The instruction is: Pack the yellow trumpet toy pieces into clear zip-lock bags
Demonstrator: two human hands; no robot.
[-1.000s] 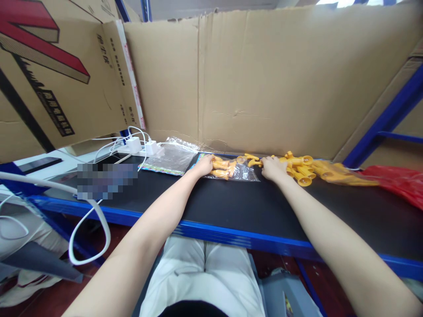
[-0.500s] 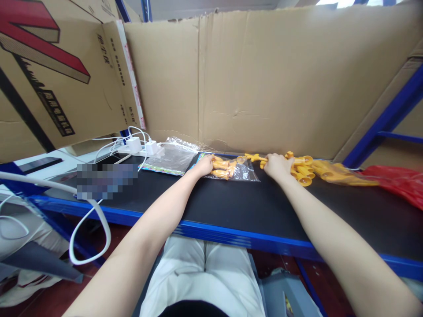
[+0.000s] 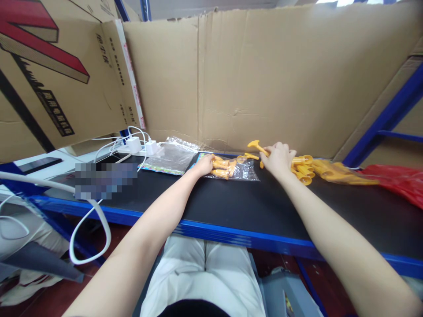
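My left hand (image 3: 205,164) is closed on the left end of a clear plastic bag (image 3: 247,172) lying flat. Orange-yellow plastic pieces (image 3: 222,165) are inside it, and a colourful printed edge shows beside my fingers. Over to the right, my right hand (image 3: 279,159) pinches a yellow plastic piece (image 3: 255,144) with a wide, T-like end, raised off the surface. Another small yellow piece (image 3: 251,156) lies just below that end, near the bag's opening. Several yellow cup-ended pieces (image 3: 304,169) are heaped right of my right hand, partly hidden by it.
An empty clear bag (image 3: 173,156) lies left of my left hand. Behind it are white chargers (image 3: 134,144) on a power strip. A red plastic bag (image 3: 396,178) lies far right. Cardboard (image 3: 264,79) walls the black shelf (image 3: 228,204), edged in blue metal.
My right hand has lifted one yellow piece, whose wide end now points up and left. My left hand and the bag have stayed in place.
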